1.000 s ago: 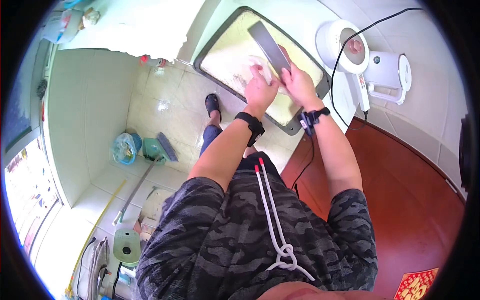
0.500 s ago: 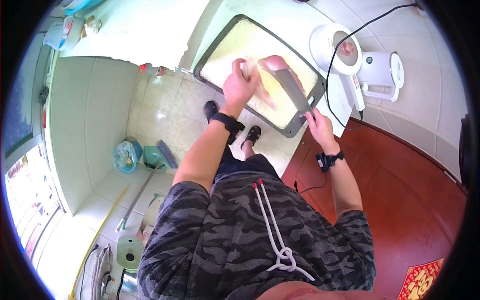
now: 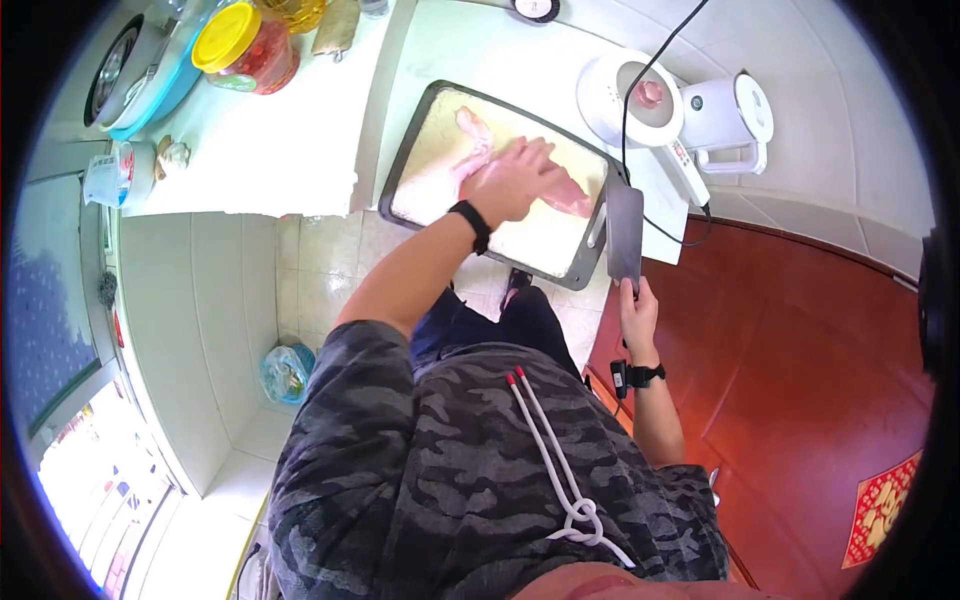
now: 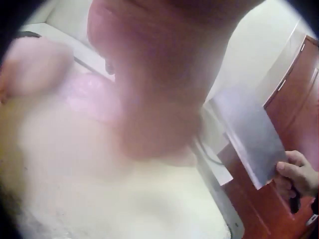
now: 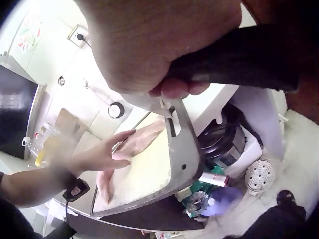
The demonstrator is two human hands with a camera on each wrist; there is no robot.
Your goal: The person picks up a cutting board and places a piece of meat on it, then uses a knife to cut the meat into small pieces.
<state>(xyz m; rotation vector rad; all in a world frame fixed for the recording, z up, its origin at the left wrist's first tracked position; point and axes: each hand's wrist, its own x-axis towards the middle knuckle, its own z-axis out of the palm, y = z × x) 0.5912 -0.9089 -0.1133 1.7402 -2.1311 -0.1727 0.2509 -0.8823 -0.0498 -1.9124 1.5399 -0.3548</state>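
Note:
On a dark-rimmed cutting board (image 3: pixel 525 245) lie pieces of raw pink meat. My left hand (image 3: pixel 508 185) reaches over a long piece (image 3: pixel 568 196), fingers spread and fairly straight, fingertips right at the meat in the right wrist view. Left of it is more meat (image 3: pixel 474 128), with a pale part partly behind the hand. My right hand (image 3: pixel 640 318) grips the black handle (image 5: pixel 234 59) of a cleaver (image 3: pixel 624 230). Its broad grey blade stands off the board's right end, by the slot handle. Blur covers the left hand in its own wrist view.
Right of the board stand a white round appliance (image 3: pixel 610 95) and a white kettle (image 3: pixel 725 115), with a black cord (image 3: pixel 655 65) hanging across. A yellow-lidded jar (image 3: pixel 245 50) sits on the left counter. Beside the counter is a reddish-brown door (image 3: pixel 780 390).
My right hand has drawn the cleaver off the meat to the board's right side. My left hand has let go of the left piece and moved right, onto the other piece.

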